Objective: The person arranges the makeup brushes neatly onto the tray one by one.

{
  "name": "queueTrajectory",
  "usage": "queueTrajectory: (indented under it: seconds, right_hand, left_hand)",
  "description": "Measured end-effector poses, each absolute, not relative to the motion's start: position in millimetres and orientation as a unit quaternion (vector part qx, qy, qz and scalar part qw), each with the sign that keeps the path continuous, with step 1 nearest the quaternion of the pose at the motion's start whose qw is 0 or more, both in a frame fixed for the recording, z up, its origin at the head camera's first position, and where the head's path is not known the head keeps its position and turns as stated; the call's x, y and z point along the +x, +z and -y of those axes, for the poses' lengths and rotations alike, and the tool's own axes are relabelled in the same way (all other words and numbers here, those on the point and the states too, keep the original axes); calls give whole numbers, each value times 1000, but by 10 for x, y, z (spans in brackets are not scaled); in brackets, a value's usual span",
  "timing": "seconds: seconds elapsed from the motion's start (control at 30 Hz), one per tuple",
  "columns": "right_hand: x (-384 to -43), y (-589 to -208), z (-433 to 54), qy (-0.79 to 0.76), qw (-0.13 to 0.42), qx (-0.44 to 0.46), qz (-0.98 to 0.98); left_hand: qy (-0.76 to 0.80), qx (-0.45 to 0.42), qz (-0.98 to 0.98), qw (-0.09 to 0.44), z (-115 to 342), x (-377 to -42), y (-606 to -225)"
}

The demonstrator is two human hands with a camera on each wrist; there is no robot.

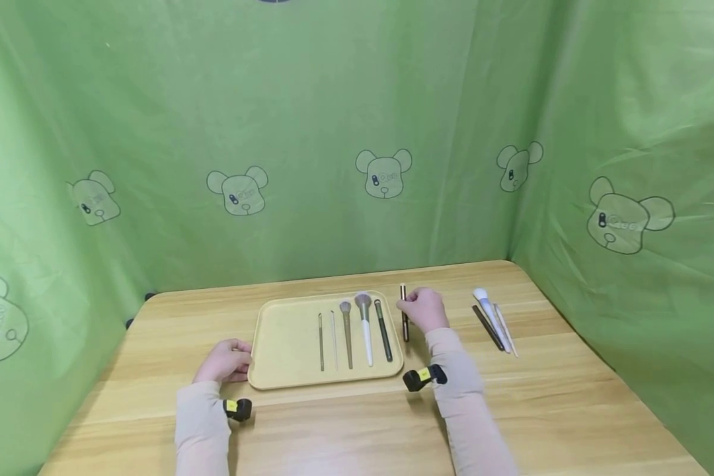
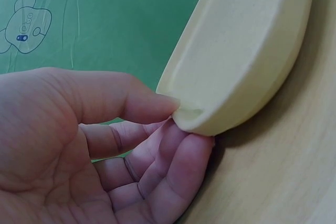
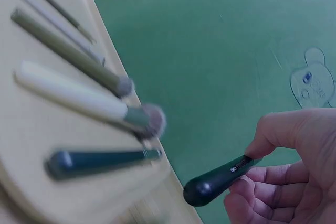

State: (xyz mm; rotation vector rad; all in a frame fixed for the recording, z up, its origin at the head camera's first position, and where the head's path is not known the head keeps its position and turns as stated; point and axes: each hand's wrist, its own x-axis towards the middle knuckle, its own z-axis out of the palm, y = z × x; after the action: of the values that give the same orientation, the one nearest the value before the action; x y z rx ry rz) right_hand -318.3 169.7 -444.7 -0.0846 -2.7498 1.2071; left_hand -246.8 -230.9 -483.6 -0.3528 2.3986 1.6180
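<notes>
My left hand (image 1: 225,361) pinches the left rim of a pale yellow tray (image 1: 282,380); in the left wrist view the thumb (image 2: 152,106) lies on top of the rim, with curled fingers below. Several makeup brushes lie side by side in the tray, among them a white-handled brush (image 1: 366,334) and a dark green brush (image 1: 383,334). Just past the tray's right edge, my right hand (image 1: 426,309) holds a dark-handled makeup brush (image 3: 215,182) between thumb and fingers. Its rounded handle end points towards the tray in the right wrist view; the hand hides its other end there.
Right of my right hand, a white and blue brush (image 1: 491,318), a dark stick-like tool (image 1: 488,328) and a thin pale one (image 1: 506,330) lie together on the wooden table (image 1: 333,430). A green curtain (image 1: 309,99) with bear prints surrounds the table's back and sides.
</notes>
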Motion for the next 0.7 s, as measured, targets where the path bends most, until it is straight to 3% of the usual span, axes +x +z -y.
queueTrajectory:
  seconds: [0.7]
  right_hand:
    - [-3183, -4527, -835, 474, 35, 23, 879]
  left_hand:
    - [553, -123, -817, 112, 2312, -2479, -4844]
